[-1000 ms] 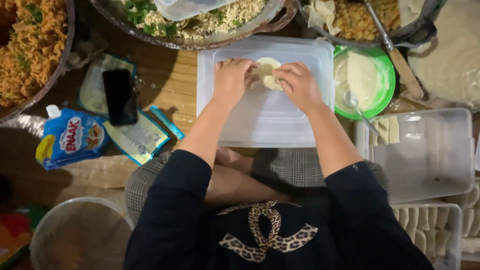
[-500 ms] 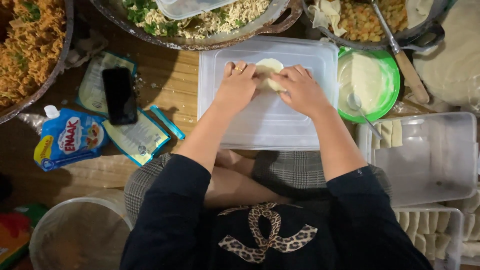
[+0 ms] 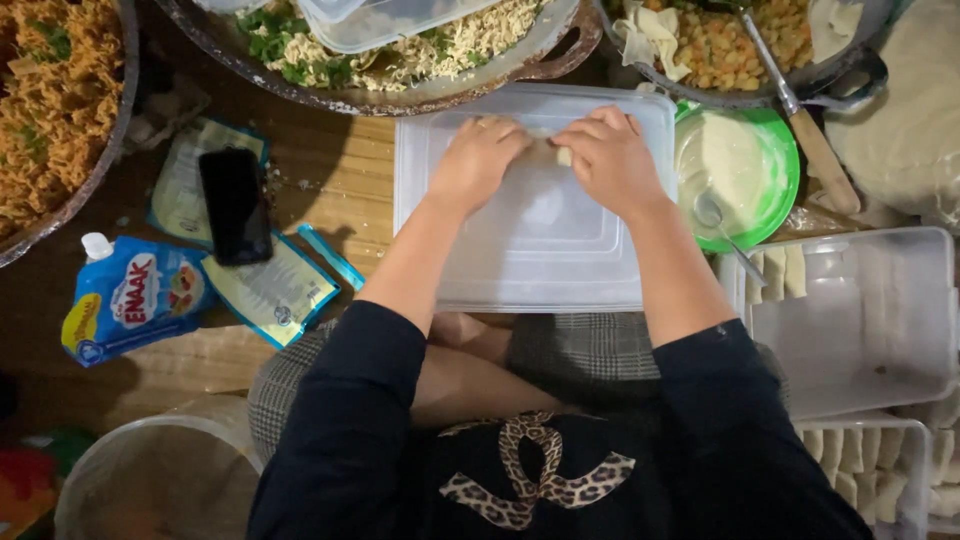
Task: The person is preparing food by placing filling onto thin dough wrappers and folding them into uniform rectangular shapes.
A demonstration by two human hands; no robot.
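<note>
A pale dough wrapper (image 3: 547,150) lies on an upturned clear plastic lid (image 3: 540,230) in front of me. My left hand (image 3: 480,160) and my right hand (image 3: 610,160) both press on the wrapper from either side, fingers curled over it. Most of the wrapper is hidden under my fingers. Right of the lid stands a green bowl (image 3: 775,140) of white paste with a spoon (image 3: 725,235) in it.
A wide pan of noodles and greens (image 3: 400,50) sits behind the lid, a pan of yellow filling (image 3: 730,40) at back right, another noodle pan (image 3: 50,110) at left. A black phone (image 3: 235,205), a blue pouch (image 3: 130,295), clear tubs of folded rolls (image 3: 860,330) and a bucket (image 3: 140,480) surround me.
Both hands have closed further over the wrapper, covering more of it. The view has shifted slightly; nothing else moved.
</note>
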